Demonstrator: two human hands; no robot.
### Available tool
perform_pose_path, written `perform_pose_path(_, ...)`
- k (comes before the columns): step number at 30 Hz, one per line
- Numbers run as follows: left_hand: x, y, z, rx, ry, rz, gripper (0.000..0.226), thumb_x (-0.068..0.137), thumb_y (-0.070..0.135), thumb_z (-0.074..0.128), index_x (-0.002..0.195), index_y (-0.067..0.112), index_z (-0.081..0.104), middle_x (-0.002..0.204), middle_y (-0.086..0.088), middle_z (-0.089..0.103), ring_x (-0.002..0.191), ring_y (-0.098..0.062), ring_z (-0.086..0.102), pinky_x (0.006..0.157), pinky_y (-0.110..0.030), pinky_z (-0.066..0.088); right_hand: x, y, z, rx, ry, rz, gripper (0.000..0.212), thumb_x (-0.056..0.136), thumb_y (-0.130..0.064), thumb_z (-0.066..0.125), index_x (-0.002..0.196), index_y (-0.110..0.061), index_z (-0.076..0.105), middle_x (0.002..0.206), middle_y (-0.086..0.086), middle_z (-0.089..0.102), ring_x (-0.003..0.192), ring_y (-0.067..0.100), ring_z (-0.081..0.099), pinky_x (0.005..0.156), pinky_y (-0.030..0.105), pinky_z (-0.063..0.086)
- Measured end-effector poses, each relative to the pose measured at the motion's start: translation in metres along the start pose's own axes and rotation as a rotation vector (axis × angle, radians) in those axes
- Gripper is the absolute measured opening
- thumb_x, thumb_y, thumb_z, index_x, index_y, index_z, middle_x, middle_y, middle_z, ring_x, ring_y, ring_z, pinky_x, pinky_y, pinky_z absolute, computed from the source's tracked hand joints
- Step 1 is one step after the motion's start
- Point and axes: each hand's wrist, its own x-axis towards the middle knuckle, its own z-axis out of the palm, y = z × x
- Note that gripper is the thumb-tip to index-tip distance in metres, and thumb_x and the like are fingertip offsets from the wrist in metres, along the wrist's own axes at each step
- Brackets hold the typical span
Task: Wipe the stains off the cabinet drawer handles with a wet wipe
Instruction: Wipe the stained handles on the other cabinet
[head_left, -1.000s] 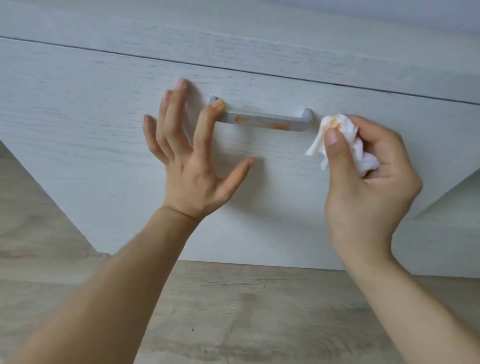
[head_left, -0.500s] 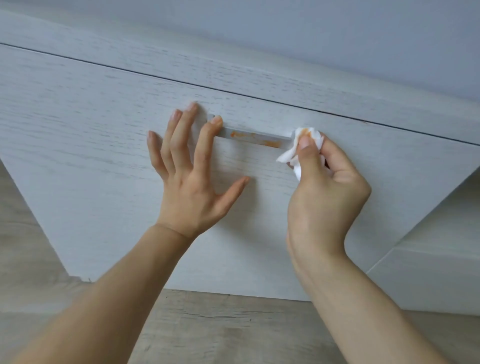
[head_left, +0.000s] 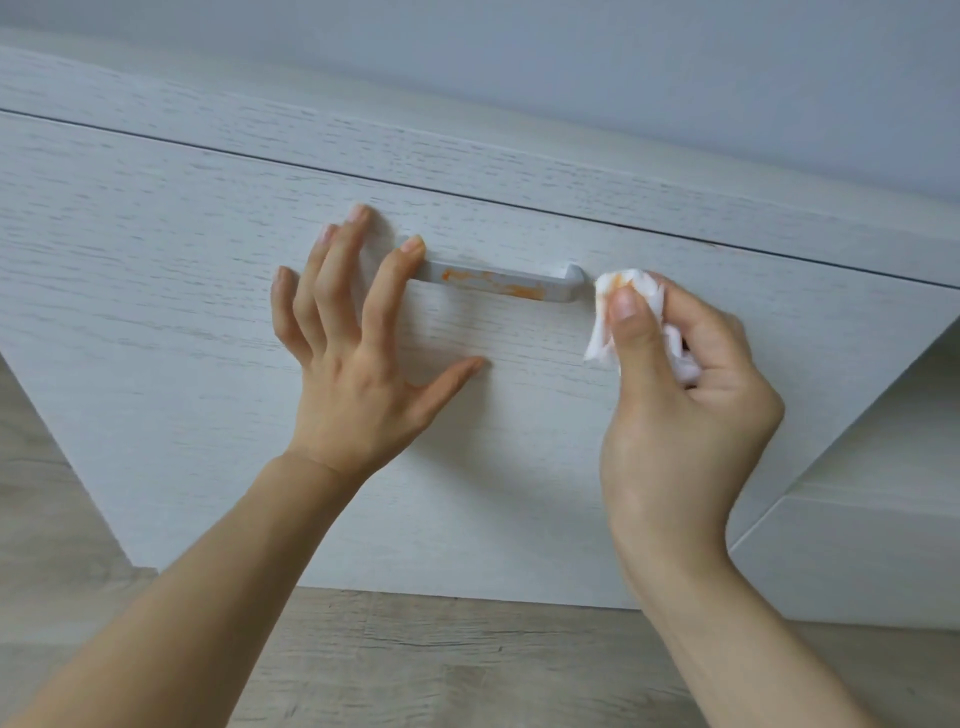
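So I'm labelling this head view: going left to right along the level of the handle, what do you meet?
Left hand → stained handle → wipe → right hand, which grips the wipe.

handle (head_left: 501, 283) – grey bar I see level on the white drawer front (head_left: 208, 312), orange smears along it | wet wipe (head_left: 623, 291) – crumpled, orange-stained, just right of it

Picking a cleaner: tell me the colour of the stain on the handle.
Orange, smeared along the grey handle; head view.
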Motion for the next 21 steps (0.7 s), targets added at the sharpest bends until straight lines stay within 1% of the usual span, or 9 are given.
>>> perform_pose_path(1, 0.000, -0.002, 0.000, 0.014, 0.005, 0.010, 0.085, 0.076, 0.064, 0.065, 0.137, 0.023, 0.023, 0.143, -0.018, 0.023, 0.135, -0.033, 0.023, 0.108, -0.054, 0.011, 0.001, 0.002, 0.002, -0.035, -0.009, -0.095, 0.013, 0.085, -0.013, 0.068, 0.098, -0.011, 0.071, 0.091, -0.002, 0.062, 0.083, -0.004, 0.060, 0.076, 0.008, 0.043)
perform_pose_path(2, 0.001, -0.003, 0.000, 0.024, 0.008, 0.014, 0.087, 0.075, 0.065, 0.065, 0.138, 0.024, 0.021, 0.143, -0.018, 0.022, 0.135, -0.033, 0.023, 0.108, -0.053, 0.011, 0.002, 0.004, 0.006, -0.076, -0.039, -0.183, 0.015, 0.084, -0.012, 0.069, 0.099, -0.011, 0.070, 0.092, -0.004, 0.061, 0.089, 0.003, 0.061, 0.078, 0.011, 0.045)
perform_pose_path(4, 0.001, -0.004, 0.001, 0.029, 0.012, 0.010, 0.088, 0.075, 0.066, 0.065, 0.139, 0.023, 0.021, 0.143, -0.020, 0.020, 0.135, -0.034, 0.021, 0.109, -0.052, 0.011, 0.003, 0.012, 0.013, -0.150, -0.109, -0.306, 0.017, 0.083, -0.010, 0.071, 0.099, -0.010, 0.071, 0.092, -0.006, 0.060, 0.093, 0.021, 0.060, 0.079, 0.024, 0.050)
perform_pose_path(5, 0.001, -0.004, 0.001, 0.028, 0.013, 0.006, 0.088, 0.075, 0.066, 0.064, 0.139, 0.022, 0.022, 0.143, -0.021, 0.019, 0.136, -0.035, 0.019, 0.109, -0.053, 0.012, 0.005, 0.016, 0.014, -0.170, -0.128, -0.337, 0.016, 0.082, -0.009, 0.072, 0.098, -0.009, 0.072, 0.093, -0.005, 0.060, 0.092, 0.026, 0.060, 0.079, 0.029, 0.051)
perform_pose_path(8, 0.000, -0.004, 0.003, 0.025, 0.005, 0.012, 0.089, 0.077, 0.067, 0.062, 0.140, 0.021, 0.020, 0.143, -0.022, 0.016, 0.136, -0.037, 0.017, 0.109, -0.054, 0.011, 0.010, 0.021, 0.015, -0.221, -0.106, -0.426, 0.014, 0.081, -0.010, 0.073, 0.095, -0.009, 0.073, 0.090, -0.004, 0.063, 0.089, 0.023, 0.059, 0.079, 0.023, 0.049)
perform_pose_path(9, 0.000, -0.004, 0.003, 0.032, 0.008, 0.017, 0.089, 0.077, 0.067, 0.062, 0.141, 0.022, 0.018, 0.143, -0.023, 0.016, 0.136, -0.038, 0.016, 0.110, -0.054, 0.010, 0.011, 0.021, 0.018, -0.233, -0.104, -0.477, 0.012, 0.081, -0.010, 0.073, 0.094, -0.009, 0.073, 0.088, -0.004, 0.063, 0.087, 0.021, 0.058, 0.078, 0.025, 0.049)
perform_pose_path(12, -0.001, -0.005, 0.005, 0.034, 0.012, 0.025, 0.086, 0.080, 0.066, 0.058, 0.142, 0.025, 0.014, 0.143, -0.022, 0.016, 0.136, -0.038, 0.016, 0.111, -0.052, 0.008, 0.012, 0.021, 0.025, -0.284, -0.142, -0.615, 0.009, 0.082, -0.012, 0.073, 0.090, -0.011, 0.074, 0.084, -0.006, 0.066, 0.083, 0.017, 0.056, 0.075, 0.035, 0.050)
perform_pose_path(16, -0.001, -0.003, 0.004, 0.008, 0.003, 0.014, 0.086, 0.078, 0.064, 0.062, 0.141, 0.023, 0.020, 0.143, -0.022, 0.017, 0.136, -0.038, 0.016, 0.110, -0.055, 0.009, 0.008, 0.022, 0.020, -0.311, -0.067, -0.534, 0.008, 0.082, -0.015, 0.072, 0.090, -0.015, 0.074, 0.087, -0.014, 0.062, 0.085, 0.013, 0.057, 0.075, 0.046, 0.049)
perform_pose_path(21, -0.002, -0.002, 0.003, -0.009, -0.010, -0.004, 0.086, 0.077, 0.062, 0.065, 0.140, 0.021, 0.022, 0.144, -0.024, 0.019, 0.137, -0.037, 0.016, 0.112, -0.052, 0.006, 0.003, 0.018, 0.022, -0.261, -0.018, -0.406, 0.009, 0.085, -0.025, 0.069, 0.089, -0.019, 0.073, 0.089, -0.011, 0.069, 0.092, 0.007, 0.057, 0.081, 0.050, 0.047)
